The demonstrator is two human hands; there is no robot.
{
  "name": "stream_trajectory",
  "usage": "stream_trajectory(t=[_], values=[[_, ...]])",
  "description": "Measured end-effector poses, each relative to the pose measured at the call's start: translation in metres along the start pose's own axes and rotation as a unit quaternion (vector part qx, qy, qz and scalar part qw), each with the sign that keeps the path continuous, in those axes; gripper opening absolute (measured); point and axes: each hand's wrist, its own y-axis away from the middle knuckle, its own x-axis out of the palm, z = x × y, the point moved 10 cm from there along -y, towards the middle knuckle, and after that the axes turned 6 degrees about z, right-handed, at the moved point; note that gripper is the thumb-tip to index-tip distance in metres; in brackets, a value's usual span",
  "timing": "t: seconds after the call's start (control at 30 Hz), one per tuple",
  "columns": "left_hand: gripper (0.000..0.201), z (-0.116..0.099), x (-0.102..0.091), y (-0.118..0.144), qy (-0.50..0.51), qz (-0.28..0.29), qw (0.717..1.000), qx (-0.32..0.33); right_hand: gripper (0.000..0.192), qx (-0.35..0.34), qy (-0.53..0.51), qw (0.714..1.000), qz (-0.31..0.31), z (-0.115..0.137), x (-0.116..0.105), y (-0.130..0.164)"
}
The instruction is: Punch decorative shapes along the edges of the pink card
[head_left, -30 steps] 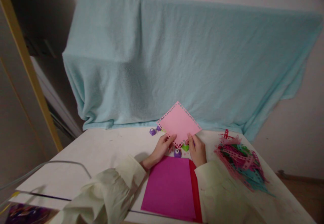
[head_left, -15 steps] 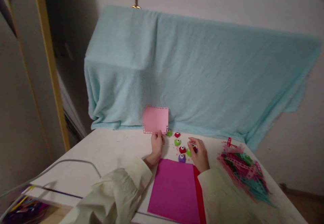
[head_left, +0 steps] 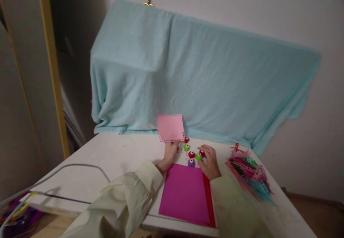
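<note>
A: Head view: what is each hand doing?
B: The left hand (head_left: 170, 154) pinches the pink square (head_left: 171, 127) upright above the table (head_left: 107, 159). The right hand (head_left: 209, 161), fingers curled, grips a green punch (head_left: 199, 156) beside the magenta sheet (head_left: 185, 194)

**No readable text**

No lettering, label, brand or number is showing anywhere. The pink card (head_left: 171, 127), the magenta sheet (head_left: 185, 193), the punches (head_left: 191, 154) and the paper scraps (head_left: 248, 173) are all showing blank faces.
</note>
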Motion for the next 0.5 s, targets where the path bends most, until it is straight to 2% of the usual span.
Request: stream_trajectory(t=[0.27, 0.5], values=[[0.050, 0.002, 0.013, 0.007, -0.054, 0.043, 0.997, -0.017, 0.030, 0.020, 0.059, 0.998, 0.016, -0.010, 0.009, 0.008], [0.046, 0.007, 0.015, 0.008, -0.082, 0.060, 0.994, -0.036, 0.025, 0.034, 0.045, 0.998, 0.017, -0.011, 0.006, 0.006]])
